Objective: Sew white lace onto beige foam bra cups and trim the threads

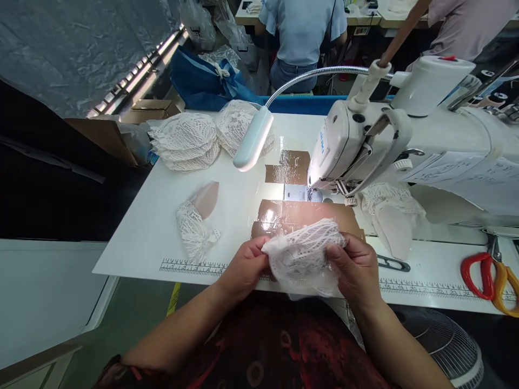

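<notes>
A white lace piece is stretched between my two hands over the front edge of the sewing table. My left hand pinches its left corner, and my right hand grips the right end, thumb on top. Sheer fabric hangs below the lace. Beyond it stands a white sewing machine, its needle area above a metal plate. Brown tape-covered patches lie on the table before the needle. To the left rests another lace piece with a beige cup-shaped pad.
Stacked lace pieces sit at the back left. A lamp on a bendy neck reaches over the table. More lace and beige pieces lie under the machine arm. Scissors rest at the right, and a fan stands below. Another person sits ahead.
</notes>
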The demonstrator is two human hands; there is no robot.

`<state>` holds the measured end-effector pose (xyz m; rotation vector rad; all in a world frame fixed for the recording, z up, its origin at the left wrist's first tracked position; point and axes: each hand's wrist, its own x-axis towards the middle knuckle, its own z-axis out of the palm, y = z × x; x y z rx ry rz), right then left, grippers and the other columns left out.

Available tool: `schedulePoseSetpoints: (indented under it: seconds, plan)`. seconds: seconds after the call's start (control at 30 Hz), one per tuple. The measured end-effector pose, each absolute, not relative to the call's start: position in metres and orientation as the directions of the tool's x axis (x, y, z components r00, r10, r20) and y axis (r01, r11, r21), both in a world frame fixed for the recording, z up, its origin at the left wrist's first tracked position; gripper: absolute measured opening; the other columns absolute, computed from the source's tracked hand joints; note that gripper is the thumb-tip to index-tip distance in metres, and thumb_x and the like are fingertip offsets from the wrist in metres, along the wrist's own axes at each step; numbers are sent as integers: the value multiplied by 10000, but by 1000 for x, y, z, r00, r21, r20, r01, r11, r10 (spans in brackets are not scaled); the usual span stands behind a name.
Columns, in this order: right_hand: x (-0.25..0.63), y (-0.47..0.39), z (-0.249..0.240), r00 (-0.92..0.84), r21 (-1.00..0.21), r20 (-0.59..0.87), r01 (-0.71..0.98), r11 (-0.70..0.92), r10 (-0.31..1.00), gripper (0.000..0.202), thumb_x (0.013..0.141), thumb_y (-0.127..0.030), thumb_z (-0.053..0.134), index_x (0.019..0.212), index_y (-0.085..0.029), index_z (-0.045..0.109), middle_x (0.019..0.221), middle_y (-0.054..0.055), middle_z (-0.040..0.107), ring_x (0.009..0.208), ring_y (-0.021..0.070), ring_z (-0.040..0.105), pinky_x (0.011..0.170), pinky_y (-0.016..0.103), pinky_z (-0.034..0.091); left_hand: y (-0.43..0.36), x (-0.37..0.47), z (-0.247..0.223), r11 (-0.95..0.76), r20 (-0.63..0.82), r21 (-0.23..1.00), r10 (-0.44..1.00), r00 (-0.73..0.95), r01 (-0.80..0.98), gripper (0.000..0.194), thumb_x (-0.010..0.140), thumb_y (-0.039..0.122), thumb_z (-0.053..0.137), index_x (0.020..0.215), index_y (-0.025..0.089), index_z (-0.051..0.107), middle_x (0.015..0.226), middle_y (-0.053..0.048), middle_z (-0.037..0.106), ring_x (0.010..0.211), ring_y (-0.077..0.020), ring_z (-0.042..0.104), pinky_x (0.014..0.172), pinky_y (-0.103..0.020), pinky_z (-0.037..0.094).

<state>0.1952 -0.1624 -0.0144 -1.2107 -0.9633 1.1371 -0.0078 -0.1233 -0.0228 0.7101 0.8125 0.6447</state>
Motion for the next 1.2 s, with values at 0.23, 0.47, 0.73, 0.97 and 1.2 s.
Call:
schedulePoseSetpoints:
  seconds: [0.23, 0.47, 0.73, 0.97, 1.2]
  plan:
    - [177, -152, -7, 23, -998, 47, 37, 46, 999, 104, 802, -286, 709, 722, -236, 753, 731, 13, 685, 735, 189, 610, 723, 308, 494, -130, 2, -10, 695, -302, 561, 677, 671, -449, 456, 757, 227, 674, 1200, 145, 603, 1101, -120, 660, 1025, -242, 614, 890, -333, 485]
    - [168, -148, -13, 191, -869, -216, -484, -99, 957, 169, 665, -416, 817, 715, -267, 754, 706, 1, 730, 626, 191, 645, 659, 347, 544, -129, 14, -22, 718, -471, 539, 690, 550, -440, 310, 621, 31, 668, 906, 149, 703, 767, -29, 683, 670, -129, 609, 653, -233, 488]
    - [172, -151, -18, 73, -911, -160, -395, -119, 984, 83, 711, -299, 809, 740, -243, 756, 724, -5, 720, 689, 148, 633, 676, 274, 525, -126, -2, -18, 652, -329, 495, 753, 570, -575, 402, 790, 345, 675, 1137, 148, 636, 1051, -107, 676, 995, -231, 624, 868, -329, 511]
    - [188, -155, -3, -207, -980, -124, -130, -153, 970, 134, 769, -259, 761, 716, -213, 647, 698, -32, 644, 633, 111, 568, 588, 221, 457, -94, -32, -2, 171, -98, 831, 982, 163, -529, 355, 791, 447, 704, 1034, 196, 643, 925, -19, 612, 809, -134, 591, 679, -212, 508]
    - [181, -151, 12, -316, -991, -24, 131, 19, 948, 77, 859, -253, 663, 791, -219, 652, 790, -13, 670, 714, 135, 609, 661, 249, 468, -97, -30, 12, 2, -49, 998, 646, 762, 63, 302, 763, 281, 747, 1001, 146, 619, 901, -38, 609, 810, -154, 569, 727, -255, 466]
